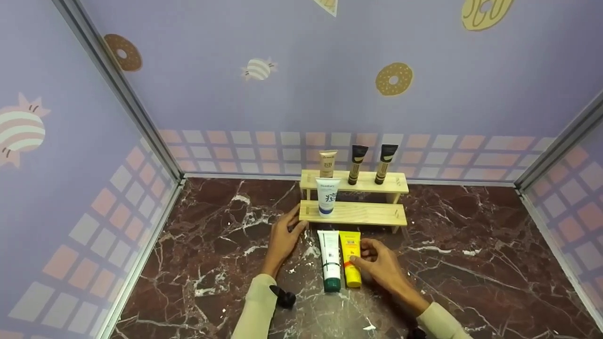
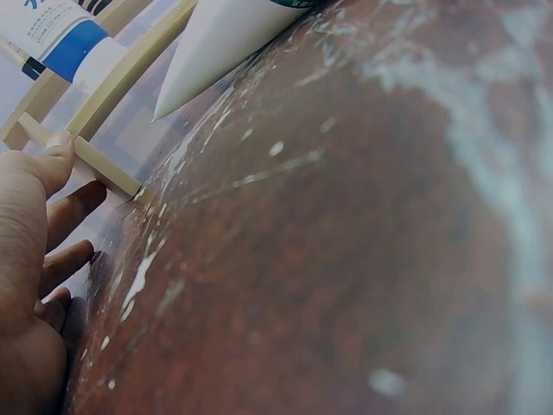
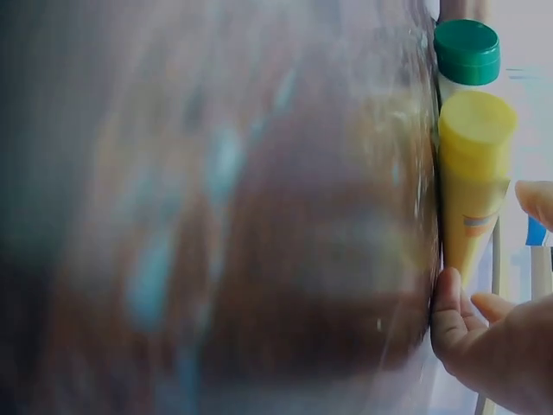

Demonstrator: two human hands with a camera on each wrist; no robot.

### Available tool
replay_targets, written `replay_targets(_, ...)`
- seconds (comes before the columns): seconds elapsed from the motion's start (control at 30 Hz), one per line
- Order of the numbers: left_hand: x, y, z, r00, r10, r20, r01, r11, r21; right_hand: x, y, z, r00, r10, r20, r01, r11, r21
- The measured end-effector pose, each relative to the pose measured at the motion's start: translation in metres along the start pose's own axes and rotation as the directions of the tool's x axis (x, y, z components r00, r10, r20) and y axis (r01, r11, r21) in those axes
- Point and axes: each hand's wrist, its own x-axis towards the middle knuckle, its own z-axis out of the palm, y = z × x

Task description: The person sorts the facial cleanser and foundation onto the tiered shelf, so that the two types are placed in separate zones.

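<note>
My left hand (image 1: 284, 235) is at the left end of a two-tier wooden stand (image 1: 367, 214), its thumb at the front corner and its fingers along the side. In the left wrist view the thumb (image 2: 57, 160) touches the end of the lower tier. A yellow tube (image 1: 350, 238) lies on the table in front of the stand. Around its right side is my right hand (image 1: 384, 266), with the thumb over the tube and the fingers by its edge. The right wrist view shows a gap between that thumb (image 3: 537, 203) and the tube. A white tube with a green cap (image 1: 331, 263) lies beside the yellow one.
On the lower tier stands a white tube with a blue band (image 1: 326, 197). The upper tier carries a beige tube (image 1: 327, 162) and two black-and-gold tubes (image 1: 356, 165). Patterned panels (image 1: 282, 103) enclose the dark marbled tabletop (image 1: 226, 263) at the back and sides.
</note>
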Motion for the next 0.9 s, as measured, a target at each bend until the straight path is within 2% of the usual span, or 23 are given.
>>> replay_targets(0.17,0.001,-0.002,0.0,1.0,0.023,-0.001,-0.023,1.0,0.007,0.001,0.001,0.004,1.0,-0.015,-0.019,0.015,0.999,-0.037)
replay_targets(0.43,0.001,-0.005,0.0,0.998,0.063,-0.004,-0.063,0.998,-0.007,0.002,0.004,0.013,0.996,-0.055,-0.072,0.043,0.986,-0.16)
replay_targets(0.6,0.001,-0.005,0.0,1.0,0.029,0.002,-0.029,0.999,-0.019,0.002,0.005,0.02,0.991,-0.091,-0.096,0.066,0.971,-0.232)
replay_targets(0.73,0.0,-0.004,-0.001,1.0,0.009,0.002,-0.009,1.0,-0.022,0.002,0.003,0.024,0.988,-0.11,-0.109,0.079,0.965,-0.25)
replay_targets(0.9,0.0,-0.002,0.001,1.0,0.02,0.002,-0.02,1.0,-0.019,0.0,0.0,0.027,0.989,-0.084,-0.123,0.049,0.963,-0.264)
